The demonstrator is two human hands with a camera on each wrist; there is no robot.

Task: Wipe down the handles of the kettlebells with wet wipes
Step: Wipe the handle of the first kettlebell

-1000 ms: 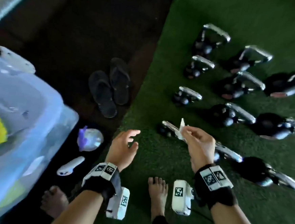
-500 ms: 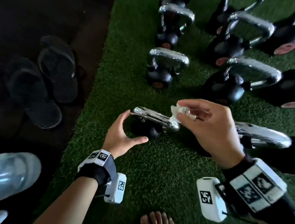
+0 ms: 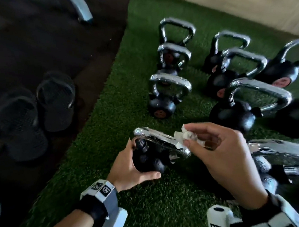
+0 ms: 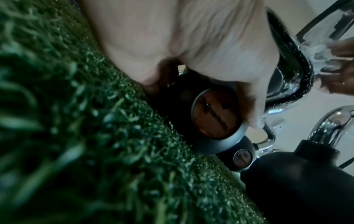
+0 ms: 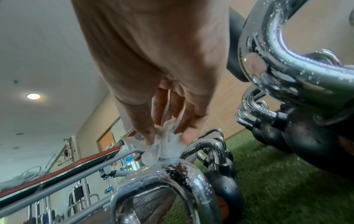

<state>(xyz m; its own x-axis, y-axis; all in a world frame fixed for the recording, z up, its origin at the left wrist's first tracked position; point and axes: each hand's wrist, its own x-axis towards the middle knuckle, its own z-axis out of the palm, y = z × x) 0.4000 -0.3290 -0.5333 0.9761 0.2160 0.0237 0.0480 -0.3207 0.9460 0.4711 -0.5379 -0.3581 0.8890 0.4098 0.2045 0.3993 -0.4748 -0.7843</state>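
A small black kettlebell [image 3: 148, 160] with a chrome handle [image 3: 161, 141] stands nearest me on the green turf. My left hand [image 3: 132, 167] grips its round body [image 4: 216, 115] from the near side, thumb underneath. My right hand [image 3: 219, 151] pinches a crumpled white wet wipe [image 3: 186, 135] and presses it on the handle's right end [image 5: 166, 168]. In the right wrist view the wipe [image 5: 164, 145] sits between thumb and fingertips on the wet chrome. Water drops cover the handle.
Several more kettlebells [image 3: 164, 96] stand in rows behind and to the right, a big one [image 3: 281, 159] close beside my right hand. Two black sandals [image 3: 38, 108] lie on the dark floor left of the turf [image 3: 164, 204]. A pale wall [image 3: 243, 8] runs behind.
My left hand has closed round the kettlebell's body, where before it hovered open beside it. My right hand has brought the wipe down onto the handle. The camera has moved closer.
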